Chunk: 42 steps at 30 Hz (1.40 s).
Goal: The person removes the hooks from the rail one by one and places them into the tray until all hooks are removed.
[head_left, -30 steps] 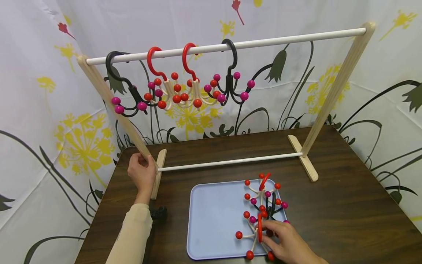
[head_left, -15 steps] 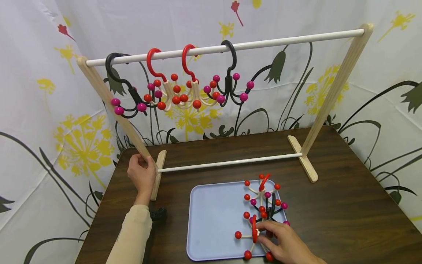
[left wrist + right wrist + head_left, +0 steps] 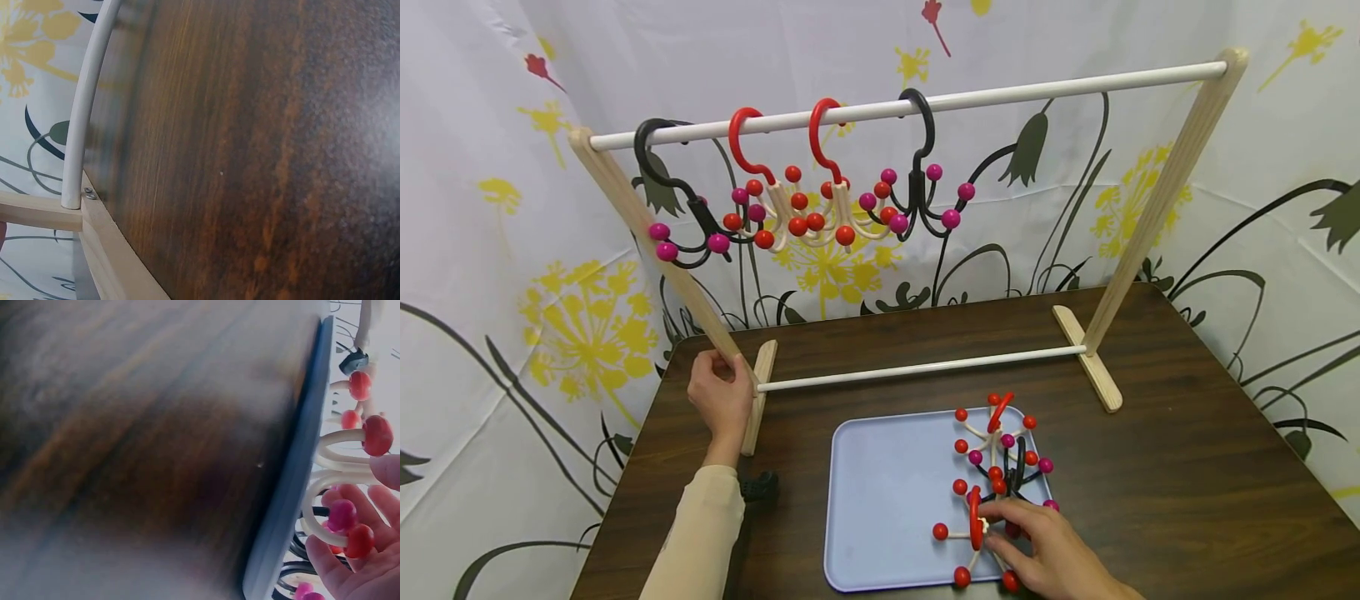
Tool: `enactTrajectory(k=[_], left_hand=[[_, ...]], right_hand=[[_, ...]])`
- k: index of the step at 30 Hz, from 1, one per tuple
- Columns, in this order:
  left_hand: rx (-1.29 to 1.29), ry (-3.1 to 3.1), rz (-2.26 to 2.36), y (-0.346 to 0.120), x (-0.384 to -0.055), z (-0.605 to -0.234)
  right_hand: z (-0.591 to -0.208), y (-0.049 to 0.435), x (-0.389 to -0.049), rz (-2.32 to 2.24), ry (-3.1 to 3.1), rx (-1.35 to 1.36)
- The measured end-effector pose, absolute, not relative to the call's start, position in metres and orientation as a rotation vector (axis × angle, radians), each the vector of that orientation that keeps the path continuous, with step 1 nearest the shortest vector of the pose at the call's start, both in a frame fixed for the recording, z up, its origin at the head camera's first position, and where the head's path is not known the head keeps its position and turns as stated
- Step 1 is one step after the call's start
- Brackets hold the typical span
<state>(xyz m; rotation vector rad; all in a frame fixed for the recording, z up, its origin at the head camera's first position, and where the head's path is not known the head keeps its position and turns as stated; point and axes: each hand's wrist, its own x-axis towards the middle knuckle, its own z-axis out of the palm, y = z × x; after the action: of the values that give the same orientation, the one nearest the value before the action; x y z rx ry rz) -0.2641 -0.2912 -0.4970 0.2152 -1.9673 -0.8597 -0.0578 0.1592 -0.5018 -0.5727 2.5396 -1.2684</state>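
In the head view my left hand (image 3: 721, 404) grips the low end of the left wooden post (image 3: 688, 287) of a rack. My right hand (image 3: 1045, 537), at the tray's right side, pinches an octopus-shaped hanger (image 3: 975, 518) with a red hook, white arms and red ball tips. Part of this hanger is hidden by the fingers. Behind it, on the blue tray (image 3: 880, 500), lie a black hanger (image 3: 1015, 477) with magenta balls and another red-hooked white hanger (image 3: 997, 414); their arms overlap. The right wrist view shows white arms with red balls (image 3: 377, 435) beside my fingers.
From the rack's white top rail (image 3: 1045, 89) hang a black hanger (image 3: 703, 218) at the left, two red-hooked ones (image 3: 778, 204) and a second black one (image 3: 917, 192). A white lower bar (image 3: 925, 368) runs behind the tray. The right wooden foot (image 3: 1088, 360) stands on the dark table (image 3: 1195, 467).
The red hook in my right hand has shifted and turned slightly left, while the hand stays nearly in place. My left hand keeps its grip on the post.
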Motion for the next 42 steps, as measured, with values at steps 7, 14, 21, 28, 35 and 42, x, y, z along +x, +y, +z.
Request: enactTrajectory(k=[7,14,21,28,35,42], left_hand=[[0.209,-1.971,-0.857,-0.291,-0.265,-0.497],[0.207,-1.969,-0.851,-0.293,-0.265,-0.497],[0.217,-1.972,-0.853,-0.293,-0.264,-0.496],[0.216,-1.981,-0.859,-0.292,-0.263,-0.495],[0.231,-1.991,-0.856,-0.292,-0.263,-0.496],[0.23,-1.992,-0.857,-0.293,-0.264,-0.496]], right_hand=[[-0.492,0.167,-0.053,-1.281,2.518,-0.574],[-0.476,0.173,-0.046,-1.239,2.541,-0.545],[-0.449,0.168,-0.039,-1.274,2.799,-0.625],[-0.421,0.166,-0.046,-1.408,2.991,-0.924],[-0.389,0.18,-0.082,-1.435,3.094,-1.034],[-0.354,0.184,-0.131,-1.584,3.133,-1.011]])
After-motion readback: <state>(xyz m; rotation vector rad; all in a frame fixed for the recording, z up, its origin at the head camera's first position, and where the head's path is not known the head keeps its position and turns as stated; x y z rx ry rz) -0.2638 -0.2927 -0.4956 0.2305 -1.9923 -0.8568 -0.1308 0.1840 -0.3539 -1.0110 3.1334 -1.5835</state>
